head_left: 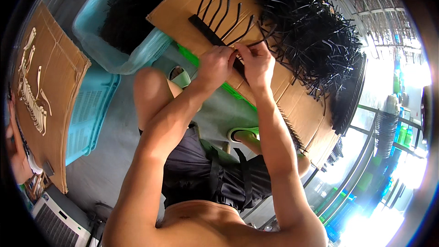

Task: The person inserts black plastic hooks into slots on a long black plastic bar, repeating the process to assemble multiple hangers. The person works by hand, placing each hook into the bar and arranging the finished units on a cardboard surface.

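A narrow black bar (205,30) lies slantwise on a cardboard sheet (176,7). Several slim black eyeglass temples (224,13) stand out from it in a row, their bent tips pointing away from me. My left hand (215,67) is closed in a pinch at the bar's near part; what its fingertips hold is hidden. Close beside it, my right hand (259,67) pinches a black eyeglass temple (267,35), whose free end sticks out beyond the fingers. A large tangled heap of loose black temples (311,32) covers the cardboard to the right of both hands.
Beyond my left knee stands a blue basket (137,59) lined with plastic, holding a dark mass. Farther left, cream temples (34,98) lie on another cardboard sheet (61,82) over a blue crate (91,114). Filled black racks (350,98) line the right edge.
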Motion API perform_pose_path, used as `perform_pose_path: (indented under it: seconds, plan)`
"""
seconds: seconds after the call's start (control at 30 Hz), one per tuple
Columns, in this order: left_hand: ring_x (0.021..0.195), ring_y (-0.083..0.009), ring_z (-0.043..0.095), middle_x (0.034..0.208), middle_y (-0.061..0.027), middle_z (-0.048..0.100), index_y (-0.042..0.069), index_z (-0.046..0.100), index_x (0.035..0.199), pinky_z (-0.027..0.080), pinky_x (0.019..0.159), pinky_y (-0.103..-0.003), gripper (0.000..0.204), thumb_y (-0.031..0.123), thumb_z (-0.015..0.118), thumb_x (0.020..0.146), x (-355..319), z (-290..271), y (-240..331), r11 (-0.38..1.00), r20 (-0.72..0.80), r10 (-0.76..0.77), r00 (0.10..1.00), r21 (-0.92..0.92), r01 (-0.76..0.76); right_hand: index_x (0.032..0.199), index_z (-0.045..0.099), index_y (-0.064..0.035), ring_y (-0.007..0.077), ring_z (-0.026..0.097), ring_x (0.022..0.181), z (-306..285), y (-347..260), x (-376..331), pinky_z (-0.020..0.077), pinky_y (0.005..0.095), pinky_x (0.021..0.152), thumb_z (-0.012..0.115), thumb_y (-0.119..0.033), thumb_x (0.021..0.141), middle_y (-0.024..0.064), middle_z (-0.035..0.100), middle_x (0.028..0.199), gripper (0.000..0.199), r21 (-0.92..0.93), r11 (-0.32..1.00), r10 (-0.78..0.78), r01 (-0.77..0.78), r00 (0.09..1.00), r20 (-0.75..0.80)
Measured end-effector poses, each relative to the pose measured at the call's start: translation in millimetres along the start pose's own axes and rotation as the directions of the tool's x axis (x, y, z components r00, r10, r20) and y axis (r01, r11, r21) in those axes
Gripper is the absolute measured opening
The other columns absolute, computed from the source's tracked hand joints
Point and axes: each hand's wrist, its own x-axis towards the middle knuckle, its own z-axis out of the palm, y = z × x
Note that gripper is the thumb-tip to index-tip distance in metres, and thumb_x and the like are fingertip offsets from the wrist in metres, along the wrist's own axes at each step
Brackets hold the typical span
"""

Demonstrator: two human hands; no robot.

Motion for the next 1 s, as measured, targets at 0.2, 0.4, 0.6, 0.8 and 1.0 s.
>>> perform_pose_path:
  seconds: [0.2,0.4,0.6,0.8,1.0]
  plan:
    - [0.072,-0.0328,0.062,0.075,-0.0123,0.064,0.004,0.065,0.084,0.05,0.063,-0.043,0.008,0.011,0.068,0.081,-3.1,1.6,-3.8,0.985,0.102,-0.148,0.984,-0.071,0.155,0.092,0.062,0.0002,0.0326,0.067,0.075,-24.5,-2.8,22.0,0.0509,0.0384,0.067,0.071,-0.023,0.082,0.0201,0.067,0.082,0.027,-0.146,0.976,-0.083,0.161,0.898,0.431]
    - [0.07,-0.0304,0.066,0.08,-0.0142,0.067,0.004,0.068,0.083,0.051,0.059,-0.037,0.01,0.014,0.068,0.084,7.8,-13.9,-10.2,0.959,0.07,-0.28,0.957,0.06,0.276,0.105,0.065,-0.0035,0.0324,0.067,0.091,-67.9,39.4,81.8,0.0531,0.0382,0.075,0.055,-0.006,0.084,0.0196,0.066,0.103,0.024,-0.653,0.67,-0.053,0.354,0.9,0.433]
    - [0.071,-0.0278,0.069,0.083,-0.0133,0.07,0.005,0.07,0.086,0.053,0.06,-0.036,0.013,0.017,0.072,0.082,8.1,-13.3,-0.2,0.97,0.051,-0.241,0.969,0.038,0.239,0.094,0.065,0.0019,0.0344,0.067,0.09,-63.0,43.5,81.2,0.0563,0.039,0.074,0.056,-0.009,0.084,0.0222,0.064,0.096,0.017,-0.724,0.443,-0.023,0.528,0.814,0.58]
    - [0.07,-0.0289,0.066,0.08,-0.0109,0.069,0.006,0.068,0.083,0.052,0.061,-0.04,0.008,0.013,0.071,0.081,5.3,-6.9,-5.6,0.992,-0.012,-0.121,0.993,0.03,0.121,0.102,0.059,0.0029,0.0202,0.068,0.079,-41.0,6.1,52.4,0.0565,0.0289,0.068,0.064,-0.006,0.089,0.0119,0.064,0.089,0.017,0.258,0.951,0.064,-0.169,0.926,0.371]
    - [0.07,-0.0304,0.065,0.08,-0.011,0.069,0.006,0.067,0.081,0.051,0.062,-0.042,0.006,0.009,0.072,0.077,6.1,-7.1,-8.0,0.996,-0.015,-0.064,0.998,0.068,0.065,0.098,0.058,0.0037,0.0189,0.071,0.079,2.6,9.9,13.0,0.056,0.0285,0.07,0.061,-0.01,0.092,0.0146,0.07,0.085,0.016,0.238,0.971,-0.018,-0.021,0.987,0.162]
